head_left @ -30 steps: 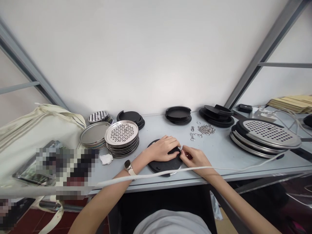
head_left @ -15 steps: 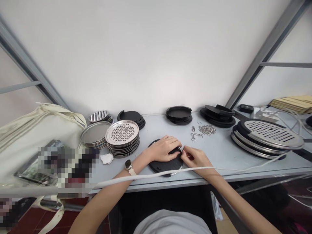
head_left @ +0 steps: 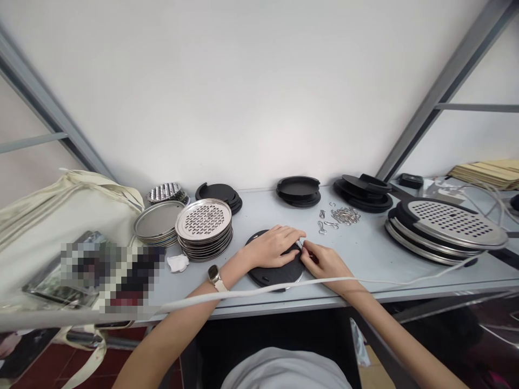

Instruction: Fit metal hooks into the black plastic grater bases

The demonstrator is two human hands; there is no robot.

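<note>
A black round disc (head_left: 275, 275) with a metal rim showing at its right lies near the table's front edge. My left hand (head_left: 273, 248) lies over its top, holding it with the fingers reaching to the right edge and the thumb apart. At that edge, my right hand (head_left: 324, 262) is closed in a pinch. A small shiny metal clip (head_left: 299, 244) shows between the two hands at the right fingertips, partly hidden. Beyond them is a pile of wire clips (head_left: 345, 216), with several loose ones (head_left: 321, 227) beside it.
Stacked grater discs (head_left: 205, 221) and plain metal discs (head_left: 158, 219) stand left. Black round parts (head_left: 298, 186) line the wall. Finished-looking grater discs with black rims (head_left: 450, 219) are stacked right. A white cable (head_left: 251, 292) crosses in front of my forearms. A cream bag (head_left: 68, 210) sits far left.
The left fingertips have shifted slightly to the right, over the disc's edge. The right fingers have moved a little beside the clip; the disc stays in place.
</note>
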